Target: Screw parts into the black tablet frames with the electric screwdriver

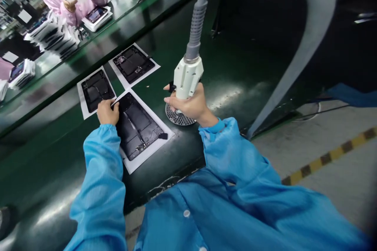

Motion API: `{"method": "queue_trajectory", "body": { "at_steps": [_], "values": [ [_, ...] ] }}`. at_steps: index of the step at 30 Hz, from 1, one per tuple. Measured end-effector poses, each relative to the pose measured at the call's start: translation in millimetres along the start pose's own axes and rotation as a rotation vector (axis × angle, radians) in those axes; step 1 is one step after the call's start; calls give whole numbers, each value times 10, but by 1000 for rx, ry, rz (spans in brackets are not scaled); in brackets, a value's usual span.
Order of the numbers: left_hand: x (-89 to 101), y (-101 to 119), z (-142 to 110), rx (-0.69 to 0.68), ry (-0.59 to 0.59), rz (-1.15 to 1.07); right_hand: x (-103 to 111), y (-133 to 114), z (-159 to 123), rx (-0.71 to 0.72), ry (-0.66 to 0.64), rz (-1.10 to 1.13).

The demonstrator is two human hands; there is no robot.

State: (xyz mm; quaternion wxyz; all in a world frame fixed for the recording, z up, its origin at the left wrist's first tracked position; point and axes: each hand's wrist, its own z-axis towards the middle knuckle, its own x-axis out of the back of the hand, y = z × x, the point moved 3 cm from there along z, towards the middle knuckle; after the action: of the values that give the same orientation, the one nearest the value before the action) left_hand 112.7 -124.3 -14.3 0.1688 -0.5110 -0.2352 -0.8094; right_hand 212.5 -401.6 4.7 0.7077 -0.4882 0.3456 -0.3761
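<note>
Seen from the head camera: left hand (107,112) clenched, pressed on the near black panel (138,127) lying on its white sheet (147,153) on the tabletop (235,74). Right hand (190,106) wrapped around the white nozzle (188,76), just right of that panel, above a perforated metal disc (179,117). Beyond the left hand, two more panels (97,90) on sheets.

Green belt (235,70) — three sheets (149,153).

Belt (235,74) bare right of nozzle (187,82); panels (138,125) crowd left.
</note>
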Motion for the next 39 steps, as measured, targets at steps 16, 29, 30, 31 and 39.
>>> {"method": "queue_trajectory", "body": {
  "at_steps": [16,29,30,31,39],
  "values": [
    [510,426,-1410,-150,-486,-286,-47,14,9,-26,-22,-72],
    [575,514,-1238,92,-80,-501,-51,21,11,-37,-24,-55],
    [583,531,-1205,90,-44,-523,-51,18,9,-35,-26,-59],
    [592,545,-1170,85,-11,-543,-52,16,8,-33,-28,-63],
    [493,531,-1154,165,-30,-627,-61,25,2,-26,-42,-82]
  ]
}}
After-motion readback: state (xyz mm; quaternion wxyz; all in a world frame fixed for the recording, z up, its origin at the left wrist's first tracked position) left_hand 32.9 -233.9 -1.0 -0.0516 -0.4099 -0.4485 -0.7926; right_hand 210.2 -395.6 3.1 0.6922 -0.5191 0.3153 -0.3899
